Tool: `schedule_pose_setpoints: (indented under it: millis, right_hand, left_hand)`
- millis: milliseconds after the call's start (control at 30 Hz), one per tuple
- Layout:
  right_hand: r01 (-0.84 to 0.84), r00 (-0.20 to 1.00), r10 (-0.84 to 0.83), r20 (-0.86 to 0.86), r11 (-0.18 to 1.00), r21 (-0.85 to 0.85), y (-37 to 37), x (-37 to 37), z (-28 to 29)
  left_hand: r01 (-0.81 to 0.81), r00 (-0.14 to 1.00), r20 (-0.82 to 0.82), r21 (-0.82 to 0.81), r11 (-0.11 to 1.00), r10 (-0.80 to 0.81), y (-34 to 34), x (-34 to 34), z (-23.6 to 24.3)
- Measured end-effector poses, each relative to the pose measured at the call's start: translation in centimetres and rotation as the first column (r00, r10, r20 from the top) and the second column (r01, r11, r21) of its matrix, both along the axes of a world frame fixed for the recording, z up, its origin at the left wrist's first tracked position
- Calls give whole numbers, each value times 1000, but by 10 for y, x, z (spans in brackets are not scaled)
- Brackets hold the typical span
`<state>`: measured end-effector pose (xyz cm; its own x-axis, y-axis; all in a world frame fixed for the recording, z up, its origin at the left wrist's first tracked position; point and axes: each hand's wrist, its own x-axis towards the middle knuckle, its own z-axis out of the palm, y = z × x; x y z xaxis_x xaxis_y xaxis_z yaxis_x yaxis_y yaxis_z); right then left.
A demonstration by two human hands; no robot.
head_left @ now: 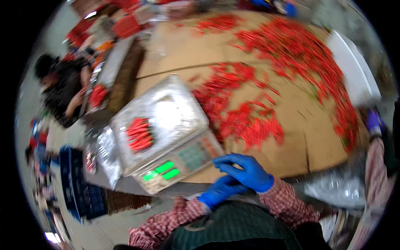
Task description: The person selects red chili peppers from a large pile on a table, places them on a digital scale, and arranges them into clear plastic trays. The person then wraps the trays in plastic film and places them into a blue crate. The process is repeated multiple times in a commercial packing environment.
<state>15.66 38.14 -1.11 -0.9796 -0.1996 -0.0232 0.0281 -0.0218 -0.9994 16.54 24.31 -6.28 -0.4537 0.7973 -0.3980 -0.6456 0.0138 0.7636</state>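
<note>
A digital scale (pixel 183 162) with green displays has a steel pan (pixel 175 121) bearing a bunch of red chillies (pixel 139 133). My right hand (pixel 246 173), in a blue glove, is beside the scale's lower right corner, fingers loosely extended and apart, holding nothing visible. My left hand (pixel 221 191), also gloved blue, lies beneath and against my right hand, its fingers mostly hidden. Loose red chillies (pixel 254 127) lie in heaps on the cardboard-covered table (pixel 312 146) beyond my hands.
A white foam box (pixel 352 68) stands at the right. A co-worker (pixel 62 87) is at a metal-edged bench on the left. Another person's gloved hand (pixel 373 123) is at the right edge. Plastic bags (pixel 108 150), (pixel 333 187) lie along the table's near side. A blue crate (pixel 77 183) stands lower left.
</note>
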Motion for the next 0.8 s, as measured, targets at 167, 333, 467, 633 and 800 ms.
schedule_pose_setpoints:
  millis: [167, 333, 467, 633, 800]
  right_hand:
    - [420, 907, -376, -188, 828, 371, 79, 21, -44]
    - [608, 737, -637, -224, 481, 632, 157, 27, -73]
    - [549, 738, -609, -289, 294, 783, 170, 1, -89]
    - [360, 785, -604, -139, 262, 895, 178, -15, -96]
    - [469, 760, -650, -8, 540, 699, 191, -20, -91]
  left_hand:
    - [-9, 999, 41, -211, 977, 18, -5, -7, 12]
    - [-4, 993, 114, -243, 970, 33, -4, 4, 11]
    - [13, 999, 49, -249, 968, -1, -6, 5, 11]
    - [36, 999, -17, -277, 960, -42, 2, -4, 14]
    - [10, 1000, 18, -249, 969, -6, -2, -8, 11]
